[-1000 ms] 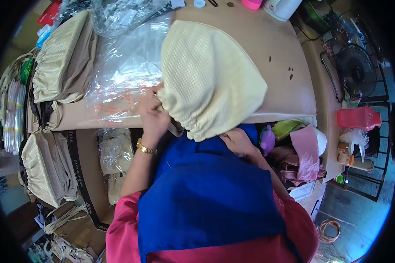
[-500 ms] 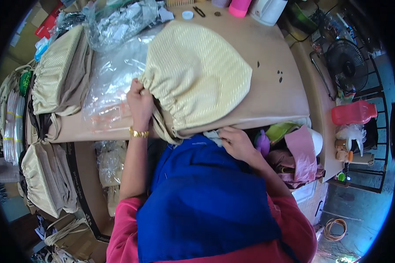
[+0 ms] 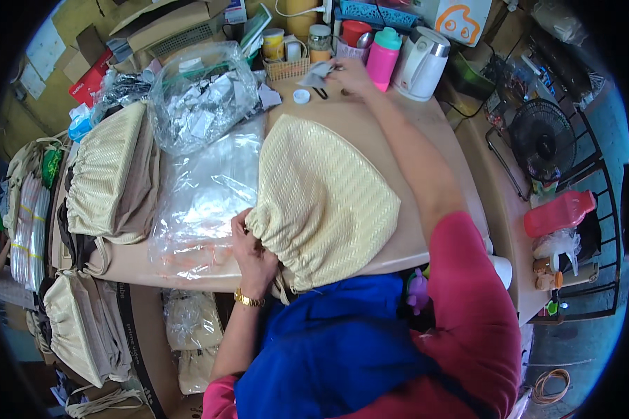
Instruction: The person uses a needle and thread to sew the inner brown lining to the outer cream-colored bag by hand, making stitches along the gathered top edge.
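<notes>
Fingers of left hand (image 3: 254, 258) clamped on gathered edge of cream bag (image 3: 328, 202); bag on table (image 3: 362, 124), beside clear plastic (image 3: 206, 202). Right hand (image 3: 353, 75) at far side, fingers closed on grey cloth (image 3: 315, 74), near white lid (image 3: 301, 96) and pink bottle (image 3: 381, 68).

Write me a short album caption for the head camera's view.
Left hand grips a gathered cream bag, while the right hand holds a grey scrap near a pink bottle.
</notes>
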`<state>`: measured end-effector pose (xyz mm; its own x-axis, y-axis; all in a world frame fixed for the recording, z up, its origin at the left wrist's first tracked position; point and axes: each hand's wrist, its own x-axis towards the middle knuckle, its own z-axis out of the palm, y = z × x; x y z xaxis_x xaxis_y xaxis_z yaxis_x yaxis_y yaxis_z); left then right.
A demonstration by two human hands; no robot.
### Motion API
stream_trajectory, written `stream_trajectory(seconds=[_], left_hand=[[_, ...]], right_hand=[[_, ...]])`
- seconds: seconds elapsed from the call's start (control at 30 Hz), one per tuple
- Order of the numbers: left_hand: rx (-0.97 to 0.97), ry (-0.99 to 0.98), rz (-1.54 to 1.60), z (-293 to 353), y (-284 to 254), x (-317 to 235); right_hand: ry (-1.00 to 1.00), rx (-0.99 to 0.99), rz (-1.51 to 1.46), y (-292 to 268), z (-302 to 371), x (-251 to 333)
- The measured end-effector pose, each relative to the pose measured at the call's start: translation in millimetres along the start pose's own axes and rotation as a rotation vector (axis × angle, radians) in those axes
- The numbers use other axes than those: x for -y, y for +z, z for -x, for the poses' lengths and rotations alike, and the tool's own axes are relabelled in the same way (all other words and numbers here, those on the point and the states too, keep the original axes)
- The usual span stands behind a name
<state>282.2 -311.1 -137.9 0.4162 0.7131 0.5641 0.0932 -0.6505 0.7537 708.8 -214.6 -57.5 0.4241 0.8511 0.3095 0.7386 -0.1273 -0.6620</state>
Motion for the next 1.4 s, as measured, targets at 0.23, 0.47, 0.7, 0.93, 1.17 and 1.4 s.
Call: stream_trajectory(seconds=[0.23,0.47,0.7,0.93,1.17,1.4], left_hand=[[-0.001,-0.018,0.002,3.6,0.9,-2.2],[0.120,0.164,-0.059,-37.2,-9.7,-39.0],[0.385,0.253,0.183,-68.3,-26.5,-110.5],[0.799,-0.114,0.421,4.6,-10.0,-80.8],[0.701,-0.458,0.635,48.1,-1.7,-59.6],[0.513,-0.152,0.242,48.1,-4.2,-67.8]], right_hand=[[-0.018,0.113,0.227,21.4,-9.8,38.5],[-0.341,-0.056,-0.112,22.0,295.1,219.8],[-0.323,-0.625,-0.180,27.2,330.8,192.4],[-0.263,-0.497,0.075,-0.8,295.9,150.6],[-0.082,-0.176,-0.289,10.0,325.6,141.6],[-0.373,0.009,0.380,-49.0,397.5,184.9]])
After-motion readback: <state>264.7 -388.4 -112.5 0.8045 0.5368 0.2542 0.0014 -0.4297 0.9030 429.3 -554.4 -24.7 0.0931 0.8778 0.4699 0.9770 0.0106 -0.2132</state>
